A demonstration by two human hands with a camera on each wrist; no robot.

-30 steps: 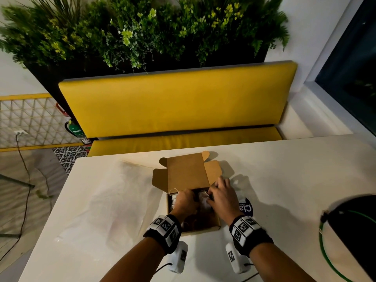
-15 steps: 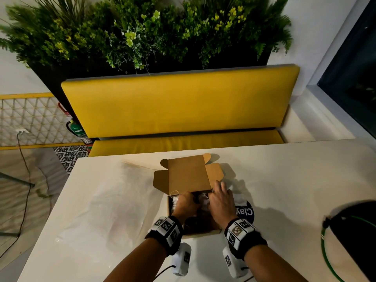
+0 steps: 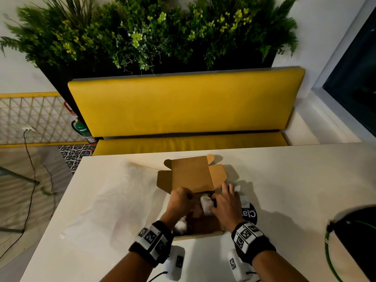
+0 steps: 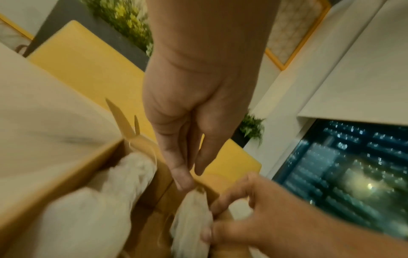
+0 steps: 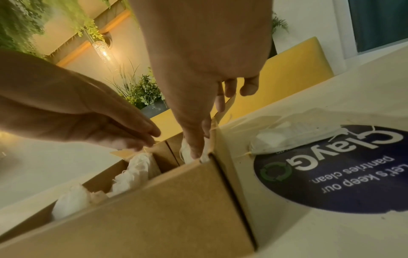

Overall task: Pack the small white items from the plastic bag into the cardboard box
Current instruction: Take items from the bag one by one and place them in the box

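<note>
The open cardboard box (image 3: 200,234) sits on the white table with its lid (image 3: 190,174) folded back. Several small white pouches lie inside, such as the pouch (image 3: 180,226) at the near left and the pouches (image 5: 137,167) along the left wall. My left hand (image 3: 181,200) pinches the top of one white pouch (image 4: 192,209) at the box's far right corner. My right hand (image 3: 225,202) grips the same pouch (image 5: 186,151) and holds it down against the box wall (image 5: 176,200). The plastic bag (image 5: 298,134) lies right of the box with a white item (image 5: 269,139) in it.
A round dark blue sticker (image 3: 251,214) lies under the bag. A wide sheet of clear plastic (image 3: 105,200) covers the table's left half. A black object with a green cable (image 3: 354,237) is at the right edge. A yellow bench (image 3: 183,104) stands beyond the table.
Both hands stay over the far end of the box. The left hand has edged toward the lid, and a white pouch now shows between the two hands.
</note>
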